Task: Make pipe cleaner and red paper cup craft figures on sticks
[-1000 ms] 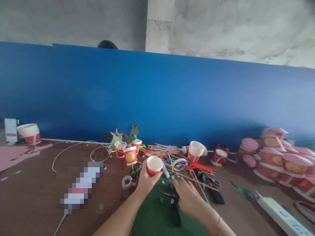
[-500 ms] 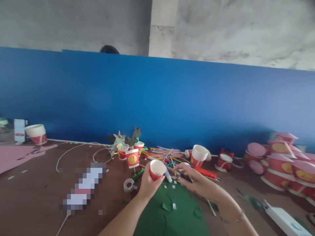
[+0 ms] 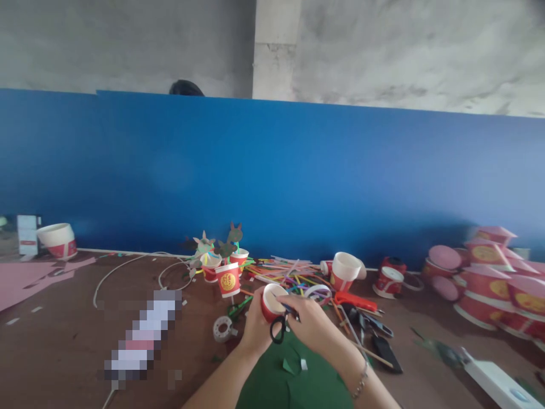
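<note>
One paper cup (image 3: 269,315) between left hand (image 3: 255,322) and right hand (image 3: 310,319)

Held over the near middle of the brown table (image 3: 63,346), the red-and-white cup has its white mouth upward. Take it as the clock's centre, with twelve toward the blue partition (image 3: 272,170). At nine, the left hand curls around its side, half open to the cup's width. At four, the right hand has its fingers closed on black-handled scissors (image 3: 279,342); one handle loop hangs before the cup, and whether a blade reaches inside cannot be told.

At ten, a decorated cup (image 3: 210,271) holds coloured strips and sits among animal-shaped paper cutouts (image 3: 204,243); at eleven, a second cup (image 3: 240,262) has a green stalk rising from it. Just in front of these is a gold-emblem cup (image 3: 228,280); its contents are out of sight.

At one lies a heap of coloured straws (image 3: 289,272). Tilted white-topped cups stand at two (image 3: 344,274) and, well apart, toward ten. Near three, beyond an orange-handled tool (image 3: 355,301), red cups with pink discs (image 3: 489,284) are piled together. A tape roll (image 3: 216,329) rests at eight; a green sheet (image 3: 315,380) spreads at five.
</note>
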Action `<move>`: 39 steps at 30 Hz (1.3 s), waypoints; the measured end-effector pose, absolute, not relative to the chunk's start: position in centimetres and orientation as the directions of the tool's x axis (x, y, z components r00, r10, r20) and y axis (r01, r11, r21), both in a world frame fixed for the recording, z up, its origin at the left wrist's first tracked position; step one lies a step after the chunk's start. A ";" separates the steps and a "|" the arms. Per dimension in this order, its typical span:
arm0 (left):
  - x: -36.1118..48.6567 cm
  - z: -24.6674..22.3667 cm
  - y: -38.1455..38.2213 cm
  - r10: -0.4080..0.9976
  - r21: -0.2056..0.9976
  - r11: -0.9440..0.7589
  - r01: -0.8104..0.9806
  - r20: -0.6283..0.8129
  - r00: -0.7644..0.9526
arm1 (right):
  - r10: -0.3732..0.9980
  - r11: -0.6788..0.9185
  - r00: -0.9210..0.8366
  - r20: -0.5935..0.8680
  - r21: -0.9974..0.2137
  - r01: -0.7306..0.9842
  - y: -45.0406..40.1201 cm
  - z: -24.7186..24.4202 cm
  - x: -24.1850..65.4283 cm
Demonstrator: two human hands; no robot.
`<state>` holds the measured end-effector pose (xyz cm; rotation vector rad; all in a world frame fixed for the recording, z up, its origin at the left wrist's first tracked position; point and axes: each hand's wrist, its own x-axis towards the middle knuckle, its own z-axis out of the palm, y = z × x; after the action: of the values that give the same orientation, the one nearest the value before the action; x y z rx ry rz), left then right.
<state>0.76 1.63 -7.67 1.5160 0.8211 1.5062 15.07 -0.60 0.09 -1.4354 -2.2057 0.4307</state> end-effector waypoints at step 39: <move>0.4 -7.4 1.5 0.823 0.812 -0.568 0.130 0.563 0.076 | 0.962 0.275 -0.233 0.146 -0.504 0.819 -0.9 0.3 13.9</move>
<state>0.35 1.45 -7.43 1.7789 0.9448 1.5388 13.88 -0.90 0.33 -1.6046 -2.1260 0.4525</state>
